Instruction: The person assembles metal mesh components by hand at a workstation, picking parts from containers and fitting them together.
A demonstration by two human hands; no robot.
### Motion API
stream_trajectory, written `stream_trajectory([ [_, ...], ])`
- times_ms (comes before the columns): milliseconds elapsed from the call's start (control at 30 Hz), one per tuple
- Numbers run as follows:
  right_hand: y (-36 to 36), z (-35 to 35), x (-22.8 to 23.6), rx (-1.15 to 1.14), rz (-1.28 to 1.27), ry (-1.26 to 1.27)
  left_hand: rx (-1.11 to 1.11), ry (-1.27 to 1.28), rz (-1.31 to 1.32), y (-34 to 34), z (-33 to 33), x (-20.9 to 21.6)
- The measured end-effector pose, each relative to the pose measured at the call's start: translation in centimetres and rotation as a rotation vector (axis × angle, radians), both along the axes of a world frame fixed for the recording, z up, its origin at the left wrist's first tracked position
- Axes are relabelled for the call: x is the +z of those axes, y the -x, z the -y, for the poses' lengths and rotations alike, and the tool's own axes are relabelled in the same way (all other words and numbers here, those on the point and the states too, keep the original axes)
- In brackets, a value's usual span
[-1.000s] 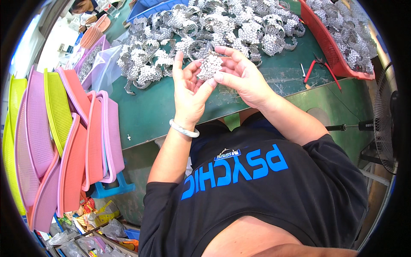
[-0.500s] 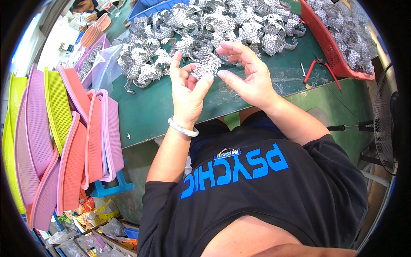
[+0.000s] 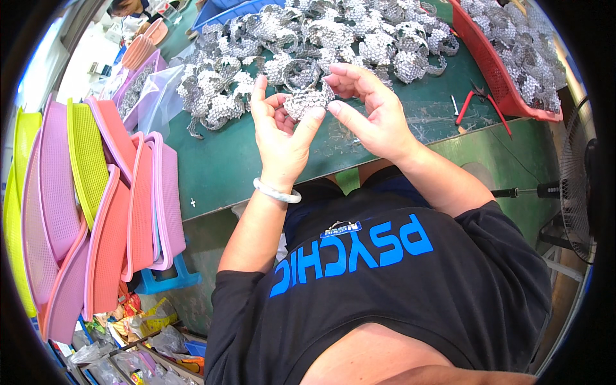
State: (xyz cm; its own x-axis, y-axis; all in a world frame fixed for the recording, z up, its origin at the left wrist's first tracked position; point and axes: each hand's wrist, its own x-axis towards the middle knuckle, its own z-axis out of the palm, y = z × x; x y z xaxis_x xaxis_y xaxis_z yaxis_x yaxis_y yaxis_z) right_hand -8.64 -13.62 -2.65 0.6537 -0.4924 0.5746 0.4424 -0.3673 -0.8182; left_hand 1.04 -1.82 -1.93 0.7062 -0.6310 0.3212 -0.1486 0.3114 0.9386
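Note:
A silver cuff bracelet (image 3: 308, 102) with a scaly, textured surface is held up over the near part of the green table. My left hand (image 3: 280, 138) grips it between the thumb and bent fingers, its forefinger raised. At the bracelet's right end is my right hand (image 3: 375, 115), thumb tip below and fingertips above, curved round that end and seeming to touch it. The curved opening of the bracelet faces away from me. Just beyond my hands lies a large heap of similar silver cuffs (image 3: 327, 35).
Red-handled pliers (image 3: 473, 102) lie right of my hands, near a red basket (image 3: 497, 77) filled with more cuffs. A blue bin (image 3: 221, 14) stands behind the heap. Colourful stacked baskets (image 3: 109, 212) fill the left side. A fan (image 3: 574, 179) is at right. Another person (image 3: 128, 9) sits far left.
The bracelet has turned in my hands, so its curved opening now shows more and its right end rises toward my right fingertips. My left hand has shifted slightly.

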Motion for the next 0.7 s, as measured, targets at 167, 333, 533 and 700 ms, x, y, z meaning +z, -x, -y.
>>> stream_trajectory([
  [167,-0.03,-0.15,-0.04,0.088,-0.008,-0.143,0.09,-0.052,0.12,0.06,0.0,-0.09],
  [333,-0.39,0.1,-0.3,0.149,-0.009,-0.294,0.108,-0.089,0.18,0.48,-0.16,0.42],
  [533,-0.17,0.33,0.16,0.2,-0.024,-0.438,0.065,-0.042,0.172,0.24,-0.43,-0.01],
  [700,-0.01,0.54,0.32,0.244,-0.044,-0.532,0.1,-0.004,0.179,0.27,-0.34,-0.03],
])
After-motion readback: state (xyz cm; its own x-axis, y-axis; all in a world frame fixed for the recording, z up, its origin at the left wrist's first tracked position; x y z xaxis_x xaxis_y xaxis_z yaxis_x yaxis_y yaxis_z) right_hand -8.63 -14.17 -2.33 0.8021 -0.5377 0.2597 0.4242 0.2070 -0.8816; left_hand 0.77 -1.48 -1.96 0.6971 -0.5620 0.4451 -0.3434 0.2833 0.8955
